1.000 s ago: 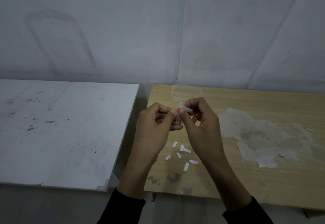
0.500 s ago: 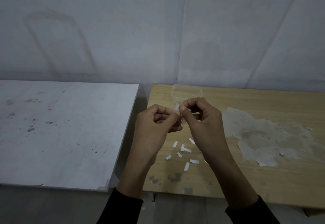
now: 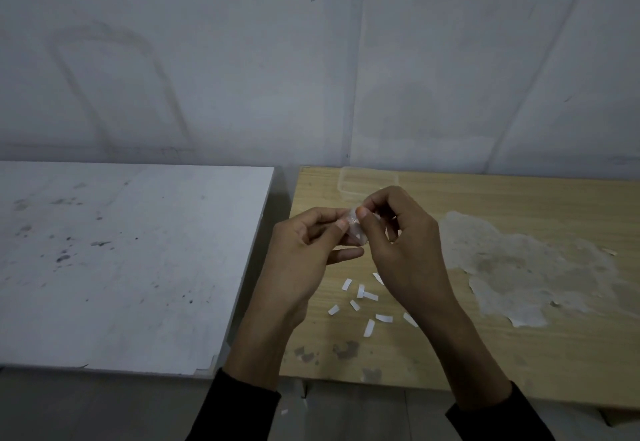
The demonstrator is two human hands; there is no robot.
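Observation:
Above the wooden table (image 3: 519,205) my left hand (image 3: 304,253) and my right hand (image 3: 405,246) meet, both pinching one small clear, whitish piece (image 3: 356,229) between thumbs and forefingers. The rest of the piece is hidden behind my fingers. Below the hands, several small white strips (image 3: 367,302) lie scattered on the wood.
A clear plastic container (image 3: 349,182) sits at the back of the wooden table by the wall. A large patch of peeled, whitish residue (image 3: 526,264) covers the wood to the right. To the left, across a narrow gap, stands a stained white table (image 3: 121,260).
One more white strip has come to lie among the scattered ones under my right hand. Both hands stay together at the small piece, their fingers shifted slightly.

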